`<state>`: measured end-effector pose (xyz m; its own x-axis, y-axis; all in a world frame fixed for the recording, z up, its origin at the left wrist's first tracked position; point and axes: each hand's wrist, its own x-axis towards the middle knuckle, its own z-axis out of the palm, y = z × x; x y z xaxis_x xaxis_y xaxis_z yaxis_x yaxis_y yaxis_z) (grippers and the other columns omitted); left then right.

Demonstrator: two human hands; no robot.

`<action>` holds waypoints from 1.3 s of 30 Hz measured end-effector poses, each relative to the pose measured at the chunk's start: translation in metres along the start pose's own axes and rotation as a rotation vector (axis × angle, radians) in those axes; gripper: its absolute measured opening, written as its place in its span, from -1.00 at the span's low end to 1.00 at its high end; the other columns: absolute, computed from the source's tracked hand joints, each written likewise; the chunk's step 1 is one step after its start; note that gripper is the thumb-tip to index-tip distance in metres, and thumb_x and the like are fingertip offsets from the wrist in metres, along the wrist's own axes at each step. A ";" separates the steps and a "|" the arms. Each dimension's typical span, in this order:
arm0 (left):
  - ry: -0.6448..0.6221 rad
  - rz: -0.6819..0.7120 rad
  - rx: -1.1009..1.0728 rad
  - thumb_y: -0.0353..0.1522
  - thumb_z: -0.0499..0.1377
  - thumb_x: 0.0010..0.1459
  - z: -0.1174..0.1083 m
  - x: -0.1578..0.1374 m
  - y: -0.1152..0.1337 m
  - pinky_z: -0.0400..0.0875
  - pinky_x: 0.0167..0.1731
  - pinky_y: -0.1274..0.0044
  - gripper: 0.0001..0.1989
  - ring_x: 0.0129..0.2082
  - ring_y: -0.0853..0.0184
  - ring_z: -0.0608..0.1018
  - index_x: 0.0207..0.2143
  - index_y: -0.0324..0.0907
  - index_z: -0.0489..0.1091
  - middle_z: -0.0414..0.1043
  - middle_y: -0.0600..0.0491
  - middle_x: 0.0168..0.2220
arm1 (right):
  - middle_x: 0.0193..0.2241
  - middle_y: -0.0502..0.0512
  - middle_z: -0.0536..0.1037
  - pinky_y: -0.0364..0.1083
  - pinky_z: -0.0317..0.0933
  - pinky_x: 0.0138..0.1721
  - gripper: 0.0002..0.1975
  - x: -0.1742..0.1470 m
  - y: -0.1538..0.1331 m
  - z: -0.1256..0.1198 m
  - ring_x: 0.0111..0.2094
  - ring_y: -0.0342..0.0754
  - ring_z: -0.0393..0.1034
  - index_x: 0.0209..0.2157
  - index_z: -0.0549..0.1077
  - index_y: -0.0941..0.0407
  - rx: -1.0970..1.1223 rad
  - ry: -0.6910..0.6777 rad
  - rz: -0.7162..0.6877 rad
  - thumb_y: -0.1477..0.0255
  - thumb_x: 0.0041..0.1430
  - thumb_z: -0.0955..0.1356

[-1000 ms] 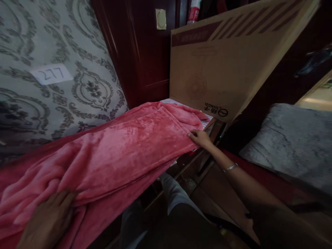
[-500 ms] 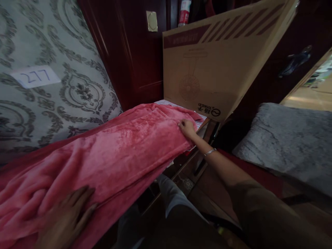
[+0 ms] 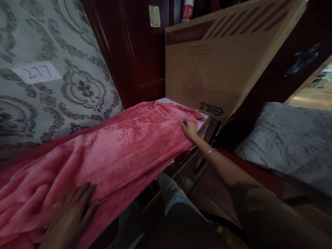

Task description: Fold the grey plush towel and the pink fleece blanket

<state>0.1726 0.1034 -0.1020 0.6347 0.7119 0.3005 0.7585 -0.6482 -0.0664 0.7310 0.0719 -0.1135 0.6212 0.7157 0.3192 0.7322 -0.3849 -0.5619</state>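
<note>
A pink plush blanket [image 3: 116, 145] stretches from the lower left to the middle of the view, folded in layers, with loose wrinkles at its left end. On its near left part lies my left hand [image 3: 74, 211], palm down with the fingers stretched out, thumb apart. My right hand [image 3: 190, 129], a silver bangle on its wrist, is at the blanket's far right end. Its fingers are curled and pinched on the blanket. Under that end shows a striped cloth [image 3: 171, 101].
A large cardboard box [image 3: 220, 62] stands behind the blanket's far end, against dark red wood. Patterned wallpaper [image 3: 85, 86] with a paper marked 277 [image 3: 37, 72] borders the left. At right lies a grey cushion-like piece [image 3: 290, 141]. My legs [image 3: 173, 193] are below.
The view has shifted slightly, so the box and wall sit a little differently. Both hands stay at nearly the same places on the blanket.
</note>
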 end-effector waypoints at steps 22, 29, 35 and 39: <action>-0.176 -0.056 -0.118 -0.10 -0.03 0.25 -0.025 0.033 0.014 0.43 0.16 0.26 -0.52 0.07 0.11 0.57 0.00 -0.10 0.53 0.56 -0.05 0.07 | 0.03 0.38 0.53 0.06 0.27 0.03 -0.61 -0.016 -0.014 -0.008 0.02 0.17 0.41 0.09 0.46 0.25 -0.159 -0.002 -0.158 0.39 0.32 0.27; -0.059 0.059 -0.085 -0.15 -0.02 0.33 0.007 0.093 0.091 0.14 0.31 0.03 -0.43 0.41 -0.02 0.17 0.32 -0.10 0.27 0.14 -0.12 0.41 | 0.39 0.22 0.19 0.32 -0.12 0.33 -0.39 -0.065 -0.054 0.013 0.37 0.25 0.02 0.37 0.24 0.04 -0.208 -0.230 -0.612 0.10 0.40 0.18; -0.226 0.028 -0.075 -0.14 -0.02 0.35 0.032 0.093 0.105 0.02 0.33 -0.05 -0.42 0.45 -0.01 0.06 0.39 0.02 0.15 0.02 -0.05 0.45 | 0.43 0.14 0.08 0.33 -0.23 0.37 -0.36 -0.081 -0.047 0.029 0.43 0.21 -0.10 0.41 0.16 -0.04 -0.263 -0.364 -0.554 0.02 0.42 0.11; -0.290 0.009 -0.076 -0.15 0.04 0.33 0.020 0.098 0.101 0.08 0.31 -0.03 -0.42 0.43 -0.03 0.11 0.37 0.02 0.19 0.06 -0.07 0.44 | 0.43 0.14 0.09 0.34 -0.24 0.36 -0.36 -0.079 -0.046 0.030 0.43 0.22 -0.08 0.40 0.17 -0.05 -0.256 -0.345 -0.556 0.01 0.42 0.11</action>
<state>0.3147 0.1135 -0.0984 0.6653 0.7464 0.0149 0.7464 -0.6654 0.0072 0.6394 0.0504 -0.1359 0.0422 0.9739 0.2232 0.9847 -0.0026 -0.1744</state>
